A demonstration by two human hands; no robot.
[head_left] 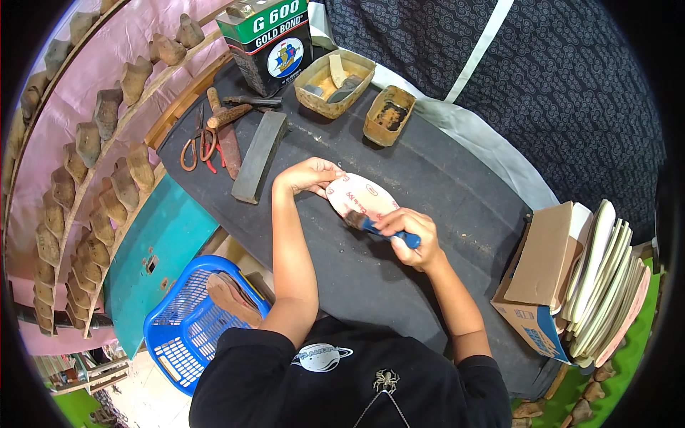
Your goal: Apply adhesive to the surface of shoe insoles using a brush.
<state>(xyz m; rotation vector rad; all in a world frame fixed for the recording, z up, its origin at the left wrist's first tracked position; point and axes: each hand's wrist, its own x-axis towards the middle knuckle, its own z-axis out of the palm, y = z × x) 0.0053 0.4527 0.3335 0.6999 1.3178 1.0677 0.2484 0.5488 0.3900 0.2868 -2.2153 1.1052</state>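
A pale pink shoe insole (372, 191) with red print lies over the dark tabletop in front of me. My left hand (311, 175) pinches its left end between thumb and fingers. In my right hand (419, 238) is a brush (368, 226) with a blue handle, the fingers wrapped round it. Its dark bristles touch the near edge of the insole, and the tip is slightly blurred. Beyond the insole stand a tub (325, 107) holding grey and cream pieces and a smaller tub (382, 130) with dark residue inside.
A green and black can (246, 64) stands at the far left. Nearby lie a grey block (260, 158), scissors (188, 154) and a hammer (228, 116). Right, a cardboard box (536, 260) holds pale sheets (606, 278). A blue basket (182, 299) and racked shoe lasts (107, 114) are left.
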